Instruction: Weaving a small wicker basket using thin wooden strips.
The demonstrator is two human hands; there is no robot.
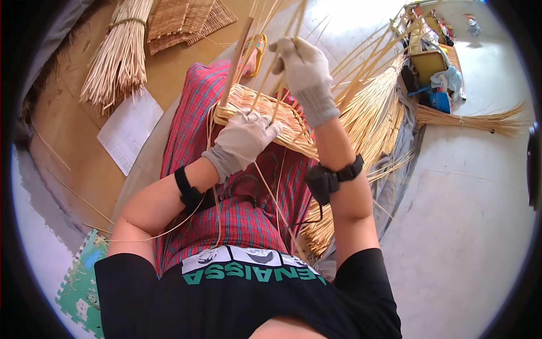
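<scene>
Across my lap, on a red plaid cloth [237, 220], rests a woven wicker panel [293, 125] with long loose strands rising from its far side. My left hand [247, 135], in a pale knit glove, lies on the panel's near edge with its fingers curled around the base of the upright strands. Raised above the panel's right part, my gloved right hand [302, 70] pinches a wicker strand [299, 22] that runs up out of view. A flat wooden stick [235, 65] stands up at the panel's left end. Thin strands hang down from the near edge over the cloth.
Long loose reeds [372, 113] lie in a heap to my right. A tied reed bundle [121, 53] and flat woven mats [189, 22] are at the far left, near a paper sheet [131, 130]. Another bundle [474, 120] lies right, by a blue container [440, 100].
</scene>
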